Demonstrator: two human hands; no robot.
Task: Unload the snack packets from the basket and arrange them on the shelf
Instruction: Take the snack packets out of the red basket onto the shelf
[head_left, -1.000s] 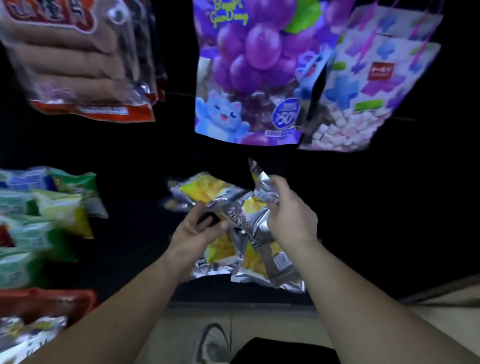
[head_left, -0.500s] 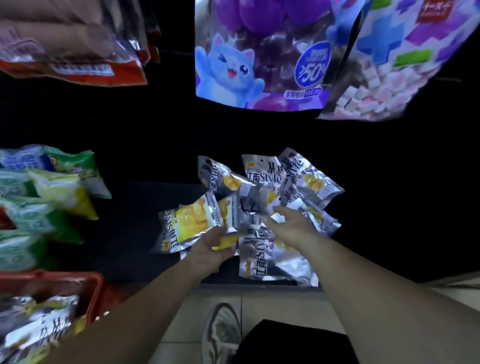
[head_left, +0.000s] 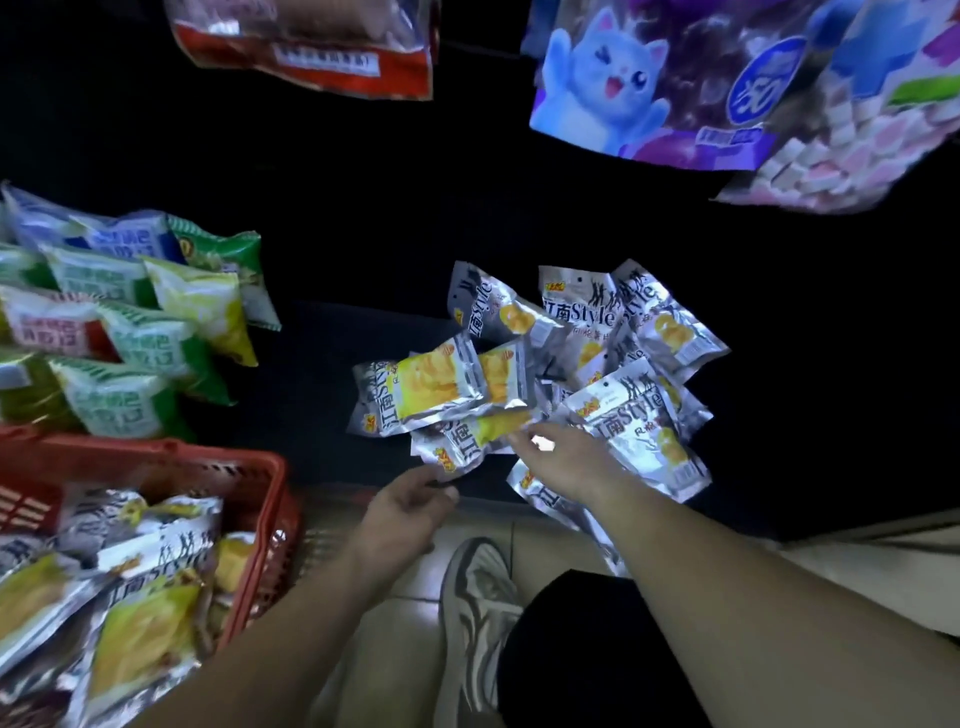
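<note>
Left of the left hand (head_left: 405, 514), the red plastic mesh basket (head_left: 228, 462) holds silver-and-yellow foil snack packets (head_left: 145, 597). That hand's fingers curl loosely at one packet's corner, and I cannot tell whether they pinch it. Just ahead of both hands, a loose pile of the same packets (head_left: 576, 312) lies on the dark shelf (head_left: 322, 364). The right hand (head_left: 566, 457) rests on it with fingers extended. The packets look light, slippery and crushable, so the sealed edges are likely the best hold.

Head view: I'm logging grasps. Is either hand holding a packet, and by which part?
The left hand seems to hold nothing. The right hand touches the front silver packet at its right end; whether it pinches cannot be told.
</note>
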